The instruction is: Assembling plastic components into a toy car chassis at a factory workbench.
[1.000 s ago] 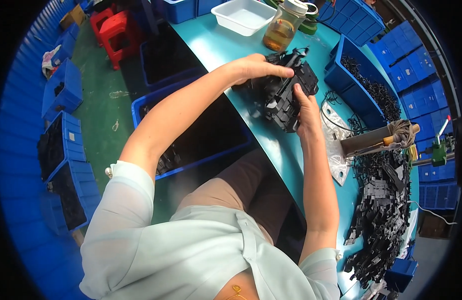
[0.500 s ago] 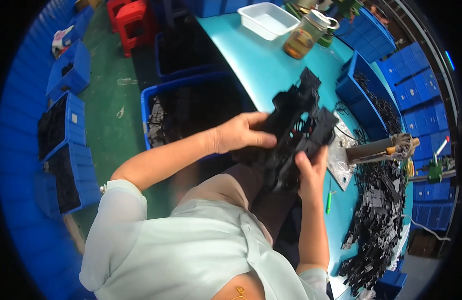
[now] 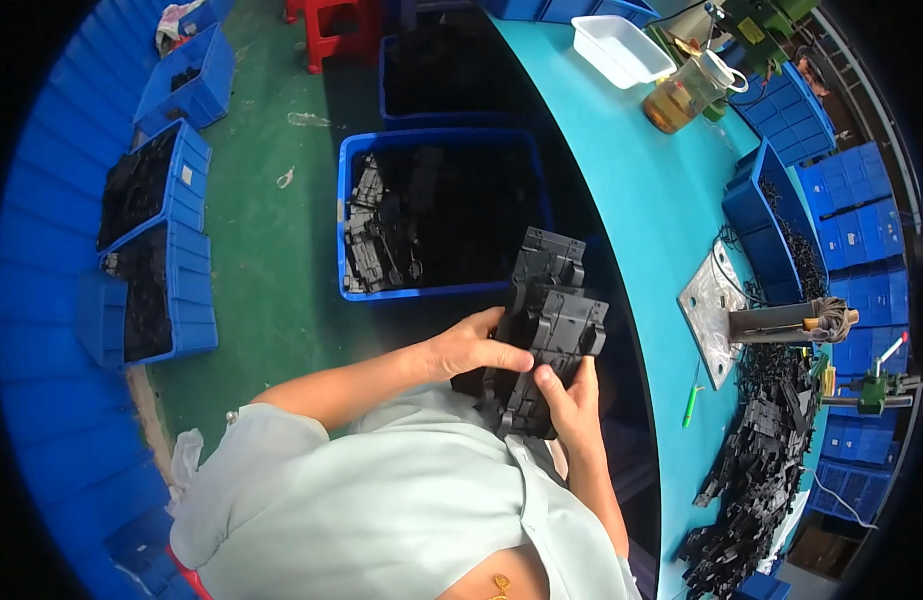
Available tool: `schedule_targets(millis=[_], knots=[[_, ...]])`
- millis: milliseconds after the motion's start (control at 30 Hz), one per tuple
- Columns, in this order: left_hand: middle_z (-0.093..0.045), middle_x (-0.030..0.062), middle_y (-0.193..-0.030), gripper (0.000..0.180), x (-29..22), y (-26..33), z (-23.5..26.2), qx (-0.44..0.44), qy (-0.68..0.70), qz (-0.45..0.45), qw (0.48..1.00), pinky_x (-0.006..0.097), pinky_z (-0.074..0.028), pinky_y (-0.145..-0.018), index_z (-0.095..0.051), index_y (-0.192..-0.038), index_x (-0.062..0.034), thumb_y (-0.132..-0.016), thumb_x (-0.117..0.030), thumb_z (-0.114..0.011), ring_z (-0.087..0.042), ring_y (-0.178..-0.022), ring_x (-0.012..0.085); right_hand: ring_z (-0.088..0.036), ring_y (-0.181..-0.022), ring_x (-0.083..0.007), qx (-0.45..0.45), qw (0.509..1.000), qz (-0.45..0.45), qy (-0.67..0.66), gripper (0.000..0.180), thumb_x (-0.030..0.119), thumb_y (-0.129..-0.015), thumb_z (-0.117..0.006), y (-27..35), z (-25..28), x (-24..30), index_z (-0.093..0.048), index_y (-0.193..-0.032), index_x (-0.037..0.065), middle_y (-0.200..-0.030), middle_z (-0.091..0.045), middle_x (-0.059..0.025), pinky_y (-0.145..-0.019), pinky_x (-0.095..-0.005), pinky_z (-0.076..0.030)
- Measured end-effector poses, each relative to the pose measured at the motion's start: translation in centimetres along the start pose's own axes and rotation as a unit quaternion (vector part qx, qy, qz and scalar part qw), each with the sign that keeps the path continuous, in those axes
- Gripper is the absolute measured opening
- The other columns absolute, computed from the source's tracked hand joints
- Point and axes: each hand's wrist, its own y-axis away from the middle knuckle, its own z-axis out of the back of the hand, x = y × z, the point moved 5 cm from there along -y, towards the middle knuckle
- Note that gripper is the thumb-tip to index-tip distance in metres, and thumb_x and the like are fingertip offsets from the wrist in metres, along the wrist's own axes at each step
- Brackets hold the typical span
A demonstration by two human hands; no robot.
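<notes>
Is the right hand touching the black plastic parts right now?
Touching: the head view shows the right hand with its thumb lying against the black plastic parts, no gap between.

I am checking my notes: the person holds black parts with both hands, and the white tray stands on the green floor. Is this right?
Not quite: the white tray stands on the turquoise table, as the head view shows. The left hand and right hand do hold the black parts.

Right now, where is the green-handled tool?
In the head view, the tool lies right of centre on the teal workbench, below the holed plate and left of the heaped black parts.
</notes>
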Motion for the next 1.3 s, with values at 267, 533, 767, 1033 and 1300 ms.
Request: schedule_targets(millis=[267,533,767,1033,1300], knots=[[-0.062,0.0071,-0.11,0.047,-0.3,1.9,1.0,-0.056,0.08,-0.045,0.994,0.034,-0.046,-0.094,-0.056,-0.119,-0.0041,-0.075,-0.007,-0.073,-0.058,-0.102,0.0176,-0.048,-0.115,-0.0238,-0.01,0.997,0.046,0.063,0.054,0.026,-0.089,-0.061,-2.3,-2.9,-2.3,-0.039,-0.131,-0.001,-0.124,-0.047,-0.0158,-0.098,-0.0355,-0.038],[-0.062,0.0114,-0.115,0.049,2.9,3.5,5.5,-0.108,0.225,-0.03,0.968,0.038,-0.046,-0.096,-0.054,-0.123,-0.0024,-0.075,-0.009,-0.063,-0.059,-0.106,0.024,-0.038,-0.124,-0.0303,0.066,0.997,0.008,0.047,0.071,0.033,-0.089,-0.062,-3.3,-6.0,-3.2,-0.028,-0.143,0.0,-0.137,-0.034,-0.0176,-0.104,-0.0372,-0.033],[-0.063,0.0154,-0.114,0.054,6.3,1.9,10.2,-0.111,0.358,0.016,0.927,0.042,-0.048,-0.095,-0.055,-0.122,0.0008,-0.073,-0.022,-0.063,-0.062,-0.103,0.0288,-0.042,-0.124,-0.0328,0.052,0.993,0.038,0.102,0.073,0.029,-0.084,-0.069,-3.4,-6.2,-3.5,-0.033,-0.141,0.001,-0.137,-0.037,-0.0212,-0.099,-0.0384,-0.04],[-0.068,0.0153,-0.101,0.035,7.1,-8.0,24.5,-0.284,0.307,0.051,0.907,0.046,-0.05,-0.09,-0.064,-0.103,-0.0009,-0.079,-0.026,-0.063,-0.065,-0.095,0.0319,-0.061,-0.098,-0.0164,-0.016,0.995,-0.034,0.093,0.033,0.007,-0.09,-0.059,-2.3,2.2,-3.6,-0.055,-0.121,-0.003,-0.11,-0.063,-0.0116,-0.088,-0.0292,-0.048],[-0.064,0.0194,-0.089,0.033,5.1,-21.4,37.6,-0.48,0.046,-0.032,0.876,0.041,-0.053,-0.066,-0.063,-0.086,0.0061,-0.066,-0.016,-0.077,-0.063,-0.076,0.0324,-0.063,-0.087,-0.0146,-0.106,0.973,-0.202,0.025,0.033,0.014,-0.091,-0.061,1.8,6.1,-7.9,-0.057,-0.117,-0.006,-0.103,-0.065,-0.0128,-0.077,-0.0256,-0.05]])
